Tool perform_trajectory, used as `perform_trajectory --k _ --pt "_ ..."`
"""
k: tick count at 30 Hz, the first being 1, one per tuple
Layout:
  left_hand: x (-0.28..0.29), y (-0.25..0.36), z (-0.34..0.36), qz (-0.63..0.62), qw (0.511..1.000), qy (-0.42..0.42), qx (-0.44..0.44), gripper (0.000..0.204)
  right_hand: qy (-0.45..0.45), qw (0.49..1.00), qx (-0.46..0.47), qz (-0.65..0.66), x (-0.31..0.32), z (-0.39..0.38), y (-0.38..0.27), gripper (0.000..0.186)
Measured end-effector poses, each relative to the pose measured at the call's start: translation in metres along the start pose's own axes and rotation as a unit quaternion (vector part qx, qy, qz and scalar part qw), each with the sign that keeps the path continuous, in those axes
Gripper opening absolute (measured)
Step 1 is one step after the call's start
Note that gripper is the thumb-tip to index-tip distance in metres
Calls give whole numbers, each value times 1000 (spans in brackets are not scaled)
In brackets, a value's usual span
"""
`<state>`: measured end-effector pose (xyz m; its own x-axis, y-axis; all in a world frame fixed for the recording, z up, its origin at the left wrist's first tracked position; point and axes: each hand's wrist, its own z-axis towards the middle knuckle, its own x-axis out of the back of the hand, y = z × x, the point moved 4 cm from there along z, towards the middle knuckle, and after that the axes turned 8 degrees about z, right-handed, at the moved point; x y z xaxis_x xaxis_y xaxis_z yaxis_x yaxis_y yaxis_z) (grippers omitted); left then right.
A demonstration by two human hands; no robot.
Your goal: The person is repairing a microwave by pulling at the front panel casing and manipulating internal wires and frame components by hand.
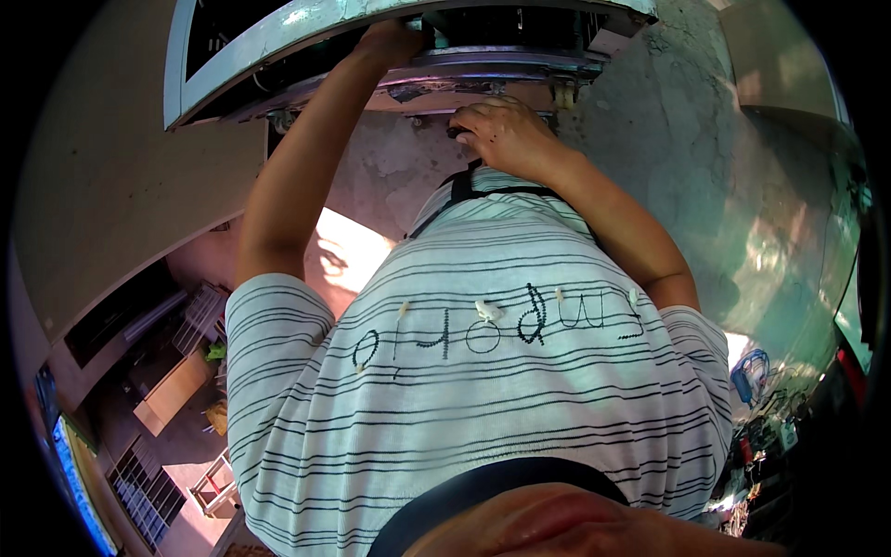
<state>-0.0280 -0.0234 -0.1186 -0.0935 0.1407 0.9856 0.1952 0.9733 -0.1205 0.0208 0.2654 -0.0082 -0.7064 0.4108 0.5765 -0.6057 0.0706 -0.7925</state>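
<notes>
A large metal-framed cabinet (325, 46) on casters stands in front of me, with a dark open compartment along its lower part. My left hand (390, 42) reaches over the lower metal rail into that compartment. Its fingers are mostly hidden in shadow, so what they touch is not visible. Close to my body, below the rail, my right hand (509, 133) is closed, its fingers curled round a small black object (457, 133). Only the end of that object shows, and its kind is unclear.
One caster (563, 95) sits under the cabinet's right end on the concrete floor (650, 121). A big flat panel (121, 167) lies at the left. Cardboard (174, 390) and a metal rack (200, 320) are at lower left. Tangled cables (754, 376) lie at lower right.
</notes>
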Motion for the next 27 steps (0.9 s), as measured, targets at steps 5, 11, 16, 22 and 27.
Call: perform_trajectory --k 5,11,16,22,27 --pt "95 40 5 -183 957 -64 215 56 20 1000 2 -11 6 -4 3 18" --pt "102 41 -1 -221 940 -82 245 59 20 1000 4 -3 6 -6 1 18" --pt "118 54 3 -222 916 -176 284 57 26 1000 7 -14 6 -8 3 19" --pt "109 49 0 -222 918 -125 305 55 31 999 24 -16 3 -11 7 20" --pt "113 52 3 -206 908 -148 334 55 11 1000 23 2 2 -5 1 19"
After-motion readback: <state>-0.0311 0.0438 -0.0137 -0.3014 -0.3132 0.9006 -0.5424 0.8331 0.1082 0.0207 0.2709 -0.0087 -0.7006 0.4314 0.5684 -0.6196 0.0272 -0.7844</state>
